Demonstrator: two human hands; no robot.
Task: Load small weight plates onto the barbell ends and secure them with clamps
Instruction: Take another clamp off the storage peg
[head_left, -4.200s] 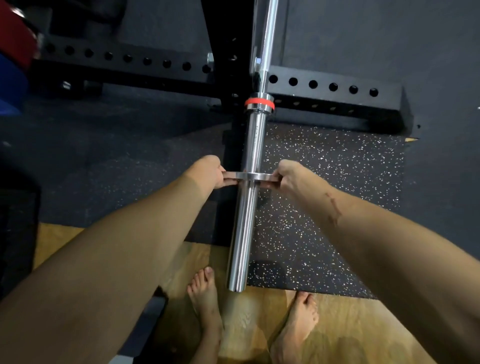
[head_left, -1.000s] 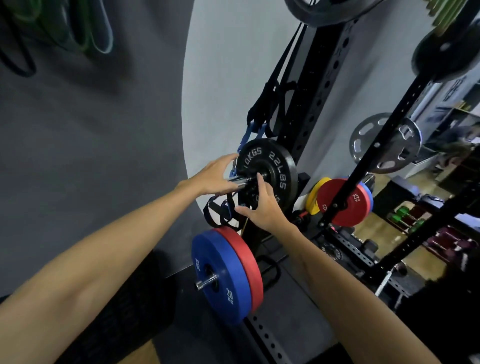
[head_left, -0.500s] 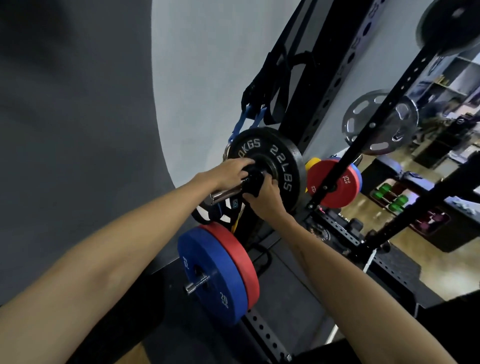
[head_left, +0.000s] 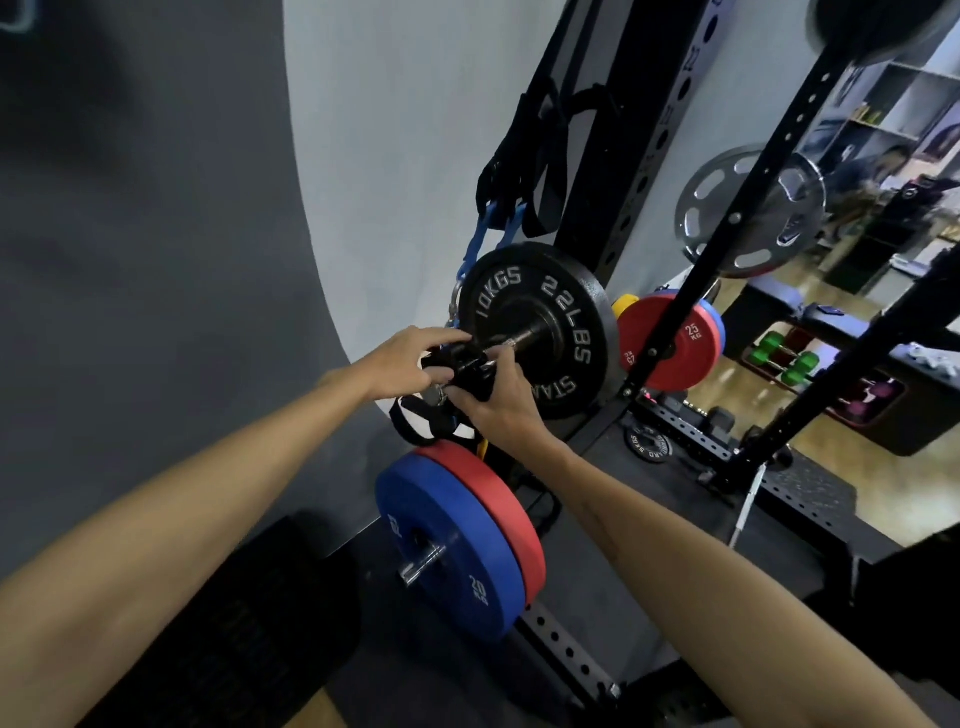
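A black clamp (head_left: 467, 364) sits at the outer tip of a storage peg on the rack. My left hand (head_left: 402, 358) grips it from the left and above. My right hand (head_left: 498, 400) grips it from below and the right. Behind the clamp, on the same peg, hangs a black iron plate (head_left: 535, 327) marked 10KGS and 22LBS. The peg's metal shaft (head_left: 524, 338) shows between the clamp and the plate. No barbell sleeve is in view here.
A blue 20 kg plate (head_left: 441, 551) and a red plate (head_left: 498, 514) hang on a lower peg. Black straps (head_left: 530, 171) dangle from the rack upright (head_left: 644, 135). A red 25 kg plate (head_left: 665, 338) and a silver plate (head_left: 748, 208) hang farther right. Dumbbells (head_left: 784, 358) lie beyond.
Since half a second ago both hands have drawn the clamp outward along the peg, away from the 10 kg plate. Earlier I held a small plate on the barbell sleeve.
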